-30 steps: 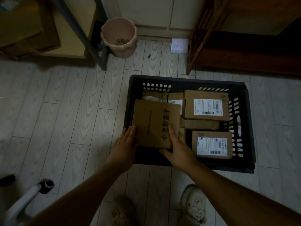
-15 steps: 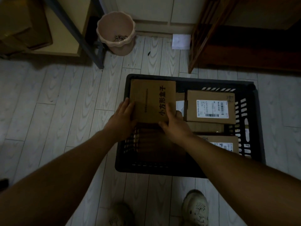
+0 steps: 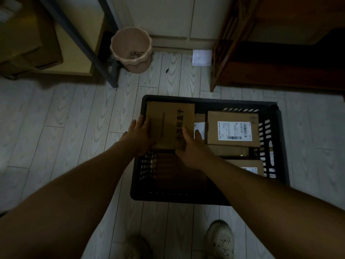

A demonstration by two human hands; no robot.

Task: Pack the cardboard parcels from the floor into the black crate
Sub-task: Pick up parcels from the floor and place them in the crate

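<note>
A black crate with slotted walls stands on the pale plank floor. I hold a flat cardboard parcel with black printed characters over the crate's far left corner. My left hand grips its left edge and my right hand grips its near right corner. Inside the crate on the right lies a labelled parcel, with another labelled parcel nearer me, partly hidden by my right forearm. More cardboard shows between and beneath them.
A pink waste bin stands beyond the crate by a dark metal table leg. A wooden cabinet rises at the back right. A white paper square lies by the wall. My shoes are near the crate's front edge.
Both hands have carried the printed parcel from the crate's near left side to its far left corner and lowered it there. My view has shifted closer over the crate.
</note>
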